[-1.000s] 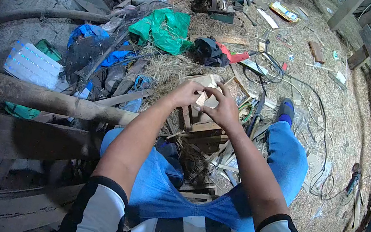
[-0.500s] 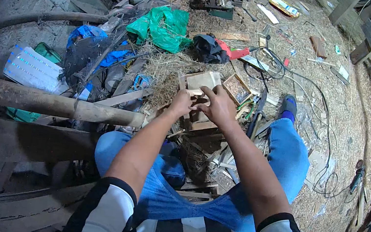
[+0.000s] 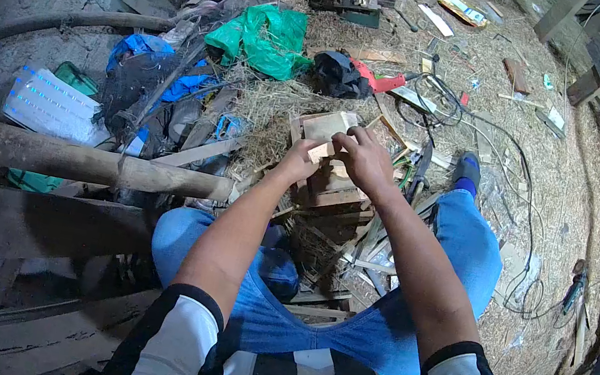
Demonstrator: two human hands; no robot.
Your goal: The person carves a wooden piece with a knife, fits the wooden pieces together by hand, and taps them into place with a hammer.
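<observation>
- straw and scraps litter the floor (image 3: 557, 185); a green plastic sheet (image 3: 269, 41) lies beyond the wooden box (image 3: 327, 124).
- small wood block (image 3: 320, 152) is held above the box, toward its left edge.
- its long axis slants between the hands, right end farther away.
- left hand (image 3: 300, 162) grasps the block's left end.
- right hand (image 3: 362, 162) is as near, bent fingertips at the right end; whether they grip, i cannot tell.
</observation>
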